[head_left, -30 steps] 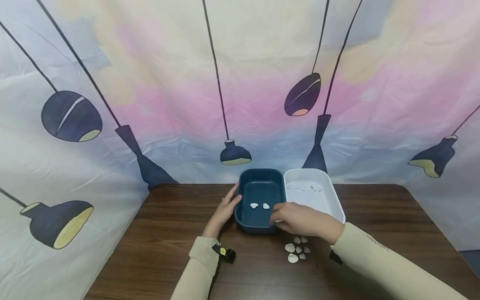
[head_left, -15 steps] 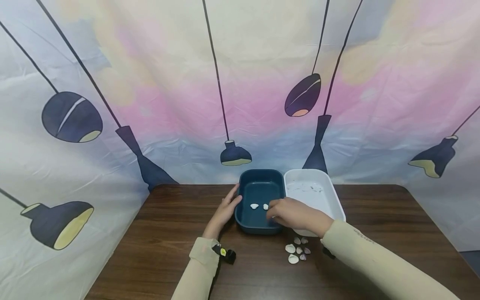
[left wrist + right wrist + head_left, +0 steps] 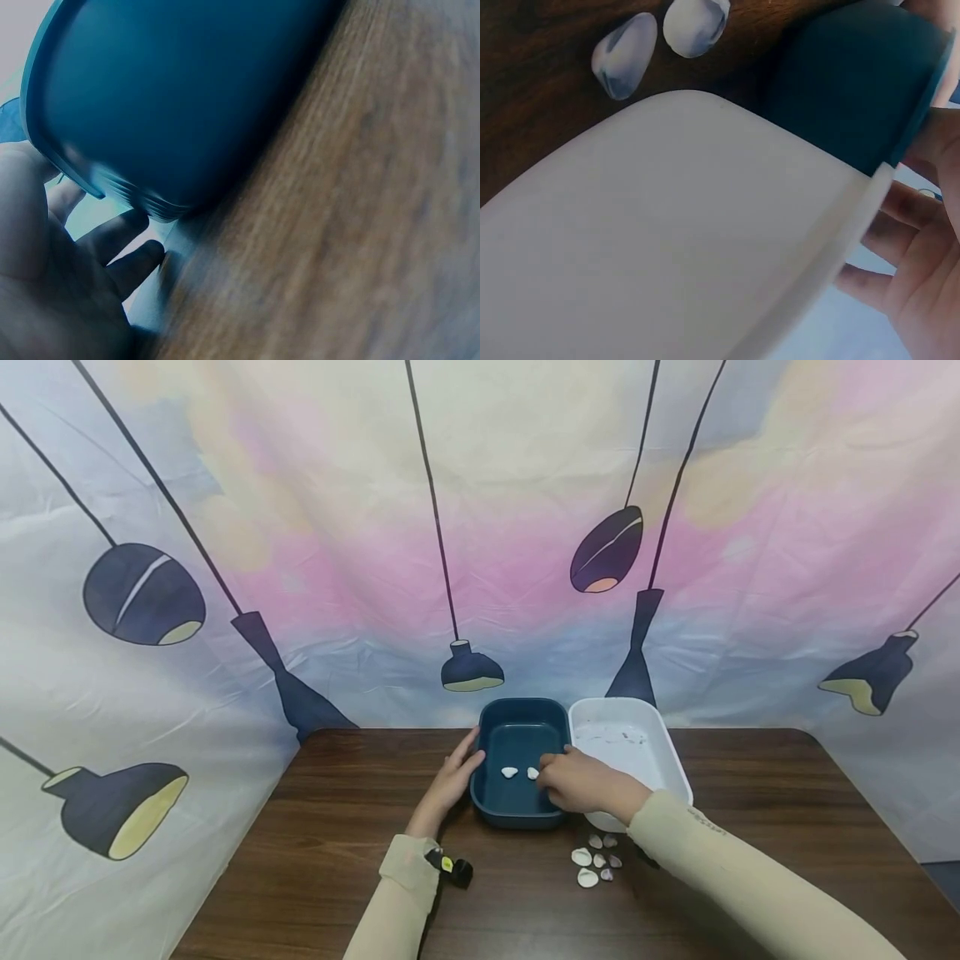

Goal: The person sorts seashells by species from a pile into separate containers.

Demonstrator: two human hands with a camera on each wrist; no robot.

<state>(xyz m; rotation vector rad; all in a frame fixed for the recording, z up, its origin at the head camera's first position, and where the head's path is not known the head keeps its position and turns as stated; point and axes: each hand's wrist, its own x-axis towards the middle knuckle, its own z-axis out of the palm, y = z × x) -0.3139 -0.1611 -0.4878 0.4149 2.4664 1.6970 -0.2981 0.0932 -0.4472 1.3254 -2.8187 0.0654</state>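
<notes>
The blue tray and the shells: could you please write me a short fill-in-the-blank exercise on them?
1. The left hand rests against the ____ tray's outer wall.
2. Inside the blue tray lie ____ white shells.
3. The white tray stands directly to the ____ of the blue one.
4. The loose shells lie on the wooden ____.

Missing words: blue; two; right; table

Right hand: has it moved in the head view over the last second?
Yes. The right hand went from the blue tray's near-right corner farther in, toward the two shells inside.
</notes>
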